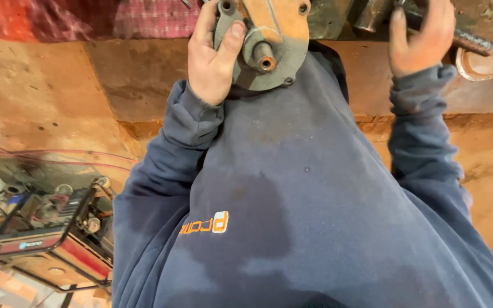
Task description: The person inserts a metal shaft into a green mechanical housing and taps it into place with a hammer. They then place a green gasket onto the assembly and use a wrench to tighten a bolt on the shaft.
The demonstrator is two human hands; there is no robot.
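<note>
I look down my own blue sweatshirt (292,217). At the top, my left hand (211,60) grips the edge of a round grey metal flange (269,51) with a rusty orange plate, bolt holes and a short shaft stub sticking out of its middle. The thumb lies across the flange's face. To the right, my right hand (420,37) closes around a dark metal rod (475,41) whose ribbed end sticks out past the fingers. Both parts run off the top edge, so how they join is hidden.
A small generator in a red and black frame (47,231) stands at the lower left, with thin red wires (41,154) over the dirt floor. Plaid cloth (87,17) lies top left. A rusty round disc (489,64) sits top right.
</note>
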